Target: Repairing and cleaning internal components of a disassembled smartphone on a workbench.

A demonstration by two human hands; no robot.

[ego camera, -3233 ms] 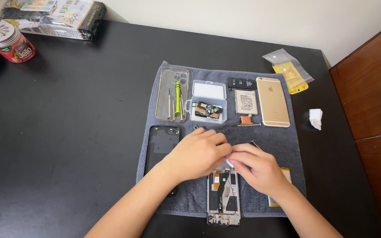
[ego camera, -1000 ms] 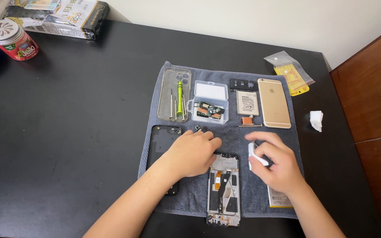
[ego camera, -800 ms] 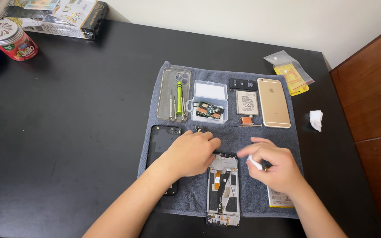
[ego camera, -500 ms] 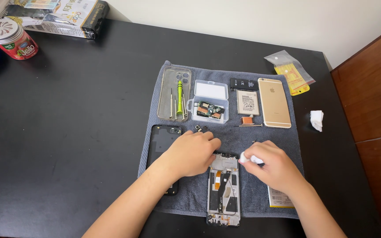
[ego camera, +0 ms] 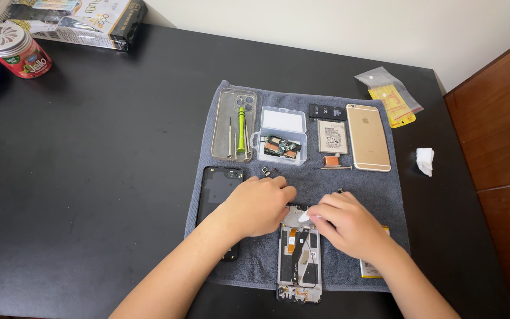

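An opened phone frame (ego camera: 300, 260) with exposed boards and flex cables lies on a grey towel (ego camera: 326, 183). My left hand (ego camera: 256, 207) rests on the frame's top left corner, fingers curled against it. My right hand (ego camera: 348, 223) pinches a small white piece (ego camera: 304, 217) at the frame's top edge. A black phone back cover (ego camera: 218, 192) lies just left of my left hand. A battery (ego camera: 370, 269) peeks out under my right wrist.
On the towel's far half lie a clear case with a green screwdriver (ego camera: 241, 130), a small plastic parts box (ego camera: 281, 135), a gold phone (ego camera: 368, 137) and a flat battery (ego camera: 332, 136). A yellow bag (ego camera: 392, 100), white wad (ego camera: 425, 160), red jar (ego camera: 15, 49) and box (ego camera: 84, 20) sit around.
My right hand moved left from the towel's right side to the frame's top edge, carrying the small white piece. My left hand stayed on the frame's corner.
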